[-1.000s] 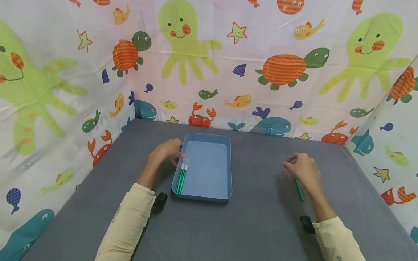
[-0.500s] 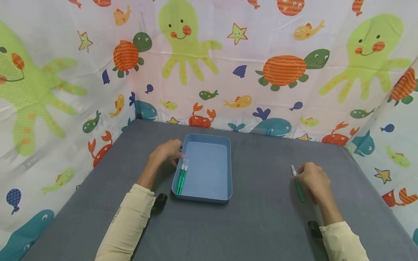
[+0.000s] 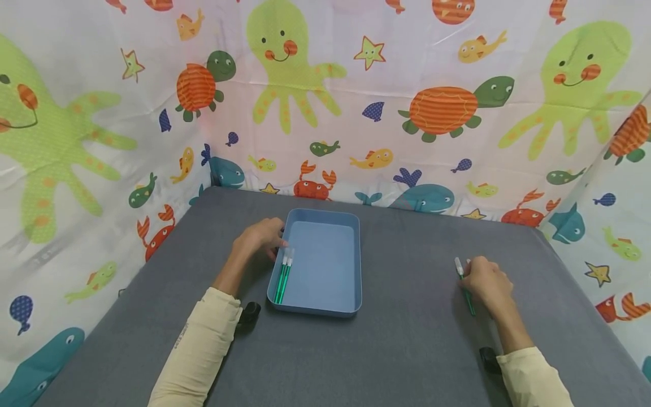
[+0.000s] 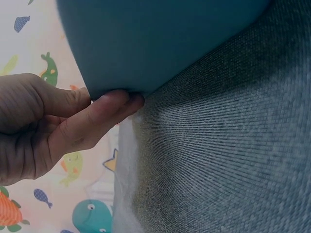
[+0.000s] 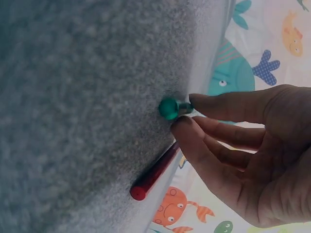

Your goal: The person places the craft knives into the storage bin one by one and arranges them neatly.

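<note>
A blue tray (image 3: pixel 325 265) stands on the grey table; two green paintbrushes (image 3: pixel 282 281) with pale, clear-capped ends lie along its left side. My left hand (image 3: pixel 261 234) pinches the tray's left wall, thumb at the rim and fingers against the outside, as the left wrist view shows. Over on the right, my right hand (image 3: pixel 487 280) pinches another green paintbrush (image 3: pixel 468 302) between thumb and fingertip; its whitish end points away. In the right wrist view a red stick-shaped piece (image 5: pixel 154 172) lies beside the green one, under my right hand (image 5: pixel 243 145). The head view hides it.
The grey table (image 3: pixel 396 350) runs back to a cloth wall (image 3: pixel 325 164) printed with sea animals, which also closes both sides. A black wrist device (image 3: pixel 249 314) sits at my left wrist, another black device (image 3: pixel 489 360) at my right.
My right hand has moved right and nearer to me, off the green paintbrush's pale end, and now pinches its shaft. The brush has shifted very slightly. Left hand and tray stay put.
</note>
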The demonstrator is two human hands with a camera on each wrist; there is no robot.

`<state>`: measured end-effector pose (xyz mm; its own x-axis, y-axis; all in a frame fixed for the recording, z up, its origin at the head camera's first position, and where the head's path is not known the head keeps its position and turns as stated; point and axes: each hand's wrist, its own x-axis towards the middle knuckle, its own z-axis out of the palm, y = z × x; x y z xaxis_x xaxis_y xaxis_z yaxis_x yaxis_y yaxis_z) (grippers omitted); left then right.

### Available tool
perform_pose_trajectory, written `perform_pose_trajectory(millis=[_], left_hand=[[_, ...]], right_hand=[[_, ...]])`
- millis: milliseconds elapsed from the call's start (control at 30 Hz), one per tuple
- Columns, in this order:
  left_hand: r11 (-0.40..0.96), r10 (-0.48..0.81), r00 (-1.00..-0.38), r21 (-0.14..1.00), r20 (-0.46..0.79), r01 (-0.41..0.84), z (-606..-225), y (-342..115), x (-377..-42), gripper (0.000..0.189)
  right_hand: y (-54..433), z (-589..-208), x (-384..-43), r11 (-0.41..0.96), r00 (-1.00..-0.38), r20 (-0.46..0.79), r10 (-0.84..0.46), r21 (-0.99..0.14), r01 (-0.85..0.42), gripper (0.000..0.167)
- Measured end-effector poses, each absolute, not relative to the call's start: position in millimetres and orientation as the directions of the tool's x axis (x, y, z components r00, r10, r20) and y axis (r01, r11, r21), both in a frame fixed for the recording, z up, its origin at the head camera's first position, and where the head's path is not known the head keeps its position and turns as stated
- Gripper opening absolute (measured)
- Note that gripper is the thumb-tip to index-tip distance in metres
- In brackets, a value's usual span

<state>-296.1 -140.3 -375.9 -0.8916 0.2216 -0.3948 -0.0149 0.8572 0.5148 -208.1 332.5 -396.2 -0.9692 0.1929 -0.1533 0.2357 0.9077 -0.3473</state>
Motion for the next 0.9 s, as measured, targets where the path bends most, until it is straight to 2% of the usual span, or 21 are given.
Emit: perform_pose_trajectory(millis=[233,567,900], left_hand=[[0.867,0.205,-0.89,0.498,-0.407,-0.028,-375.9,-141.1,-295.0,0.057],[0.851,0.214,-0.888,0.524,-0.407,-0.035,-374.7,-139.9,-294.9,0.057],[0.851,0.212,-0.883,0.523,-0.419,-0.044,-375.1,-139.3,-295.6,0.058]], right_hand=[[330.3,-399.8,-207.8,0.902,-0.963,-0.171,0.208,-0.349,0.256,0.028],[332.2,-399.8,-207.9,0.899,-0.959,-0.183,0.217,-0.344,0.269,0.021],[322.7,-391.3,-207.8,0.9,-0.96,-0.186,0.21,-0.346,0.264,0.034]])
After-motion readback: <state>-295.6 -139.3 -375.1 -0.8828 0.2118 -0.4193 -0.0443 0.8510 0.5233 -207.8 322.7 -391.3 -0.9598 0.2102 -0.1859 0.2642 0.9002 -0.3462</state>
